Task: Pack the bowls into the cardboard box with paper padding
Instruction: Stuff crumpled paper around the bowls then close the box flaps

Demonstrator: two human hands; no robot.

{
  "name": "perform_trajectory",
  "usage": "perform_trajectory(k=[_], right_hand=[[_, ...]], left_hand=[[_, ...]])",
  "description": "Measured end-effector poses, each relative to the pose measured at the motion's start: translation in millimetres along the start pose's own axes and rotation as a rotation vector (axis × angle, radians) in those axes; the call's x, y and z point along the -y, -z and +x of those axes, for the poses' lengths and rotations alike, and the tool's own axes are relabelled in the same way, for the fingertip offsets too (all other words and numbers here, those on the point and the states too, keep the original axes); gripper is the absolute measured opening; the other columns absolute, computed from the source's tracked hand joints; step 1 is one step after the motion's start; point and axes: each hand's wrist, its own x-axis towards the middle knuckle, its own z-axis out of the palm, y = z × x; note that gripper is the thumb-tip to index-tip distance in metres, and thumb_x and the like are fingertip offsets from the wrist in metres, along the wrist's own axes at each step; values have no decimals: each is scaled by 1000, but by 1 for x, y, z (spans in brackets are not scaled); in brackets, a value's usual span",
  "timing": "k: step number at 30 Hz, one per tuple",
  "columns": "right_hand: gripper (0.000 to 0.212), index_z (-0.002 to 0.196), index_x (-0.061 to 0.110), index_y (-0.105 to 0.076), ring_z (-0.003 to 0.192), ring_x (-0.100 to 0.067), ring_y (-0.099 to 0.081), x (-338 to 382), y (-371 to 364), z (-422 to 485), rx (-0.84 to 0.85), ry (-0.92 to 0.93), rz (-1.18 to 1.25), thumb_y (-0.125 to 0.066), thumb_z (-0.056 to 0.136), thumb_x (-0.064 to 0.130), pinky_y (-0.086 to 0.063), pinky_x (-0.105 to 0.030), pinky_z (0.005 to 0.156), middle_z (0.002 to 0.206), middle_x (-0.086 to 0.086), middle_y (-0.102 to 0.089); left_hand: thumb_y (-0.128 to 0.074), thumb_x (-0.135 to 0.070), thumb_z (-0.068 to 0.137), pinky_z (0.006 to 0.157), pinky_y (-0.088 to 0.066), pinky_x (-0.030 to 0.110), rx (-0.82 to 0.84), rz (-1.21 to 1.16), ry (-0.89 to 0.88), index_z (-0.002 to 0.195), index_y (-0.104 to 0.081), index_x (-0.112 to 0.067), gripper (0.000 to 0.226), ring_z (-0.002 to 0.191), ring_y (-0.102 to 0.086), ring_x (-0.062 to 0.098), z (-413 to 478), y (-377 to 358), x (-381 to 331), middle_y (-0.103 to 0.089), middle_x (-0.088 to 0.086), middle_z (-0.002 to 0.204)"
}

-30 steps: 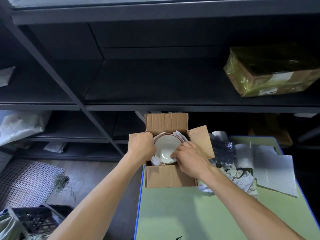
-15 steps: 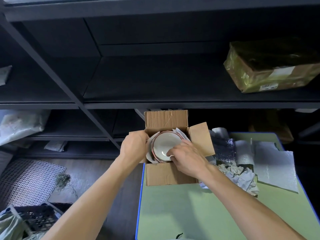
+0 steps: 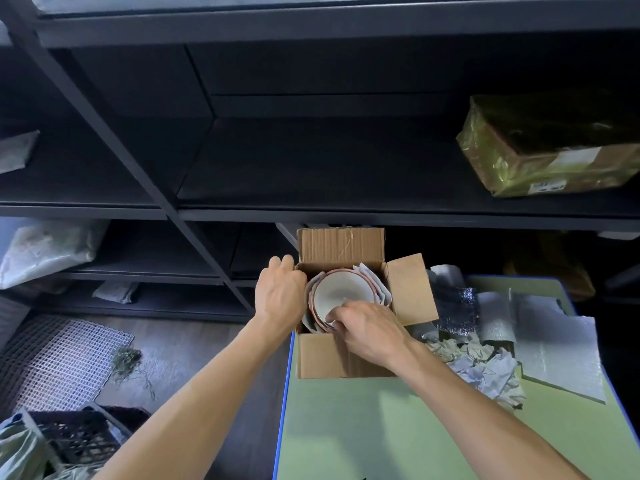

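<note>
Fingers [image 3: 343, 315] of right hand [image 3: 370, 329] pinch near rim of round glossy white bowl [image 3: 341, 292], at its 11 o'clock, nested in crinkled paper [image 3: 381, 294] inside corrugated cardboard box [image 3: 329, 358]. Left hand [image 3: 280, 296] grips box wall, bowl at 3 o'clock.

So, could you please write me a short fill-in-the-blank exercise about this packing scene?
1. The right hand grips the near rim of the white bowl in the cardboard box, while the left hand holds the box's ____ side.
2. Crumpled paper lies on the ____ table, right of the box.
3. The parcel wrapped in yellowish plastic sits on a dark ____.
Missing words: left; green; shelf.
</note>
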Motion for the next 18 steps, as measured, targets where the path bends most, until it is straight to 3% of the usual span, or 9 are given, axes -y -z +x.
perform_trajectory(k=[6, 11, 14, 16, 18], right_hand=[[32, 115, 23, -65, 109, -25, -59, -5, 1, -8, -15, 15, -9, -39, 98, 20, -52, -43, 79, 111, 0, -67], [34, 125, 25, -63, 119, -20, -53, -17, 5, -18, -70, 34, 31, -40, 100, 22, -48, -38, 90, 121, 4, -66], [30, 120, 23, -66, 117, -19, -53, -26, 8, -26, -126, 40, 49, -46, 99, 20, -45, -33, 89, 117, 6, -67], [27, 113, 23, -69, 112, -19, -55, -35, 11, -35, -167, 33, 44, -52, 93, 17, -47, -32, 84, 109, 8, -67], [28, 109, 27, -68, 108, -17, -53, -45, 16, -50, -193, 8, 27, -54, 88, 14, -48, -31, 77, 105, 12, -63]], left_hand=[[-50, -31, 97, 65, -27, 31, 13, 37, 8, 86, -77, -23, 30, 82, -25, 17, 4, -8, -7, -49, -1, 93], [-48, -33, 99, 57, -35, 31, -69, -82, 21, 78, -75, -19, 37, 69, -44, 19, -5, -1, -2, -53, -1, 77], [-49, -31, 98, 50, -32, 21, -99, -236, 12, 76, -72, -19, 34, 67, -53, 16, -18, 11, -13, -64, -4, 73], [-51, -23, 95, 57, -35, 11, -88, -369, -45, 68, -66, -17, 31, 74, -58, 17, -25, 12, -33, -65, -1, 70], [-44, -26, 94, 70, -50, 25, -6, -449, -101, 66, -58, -19, 32, 68, -58, 21, -30, 13, -59, -59, -1, 64]])
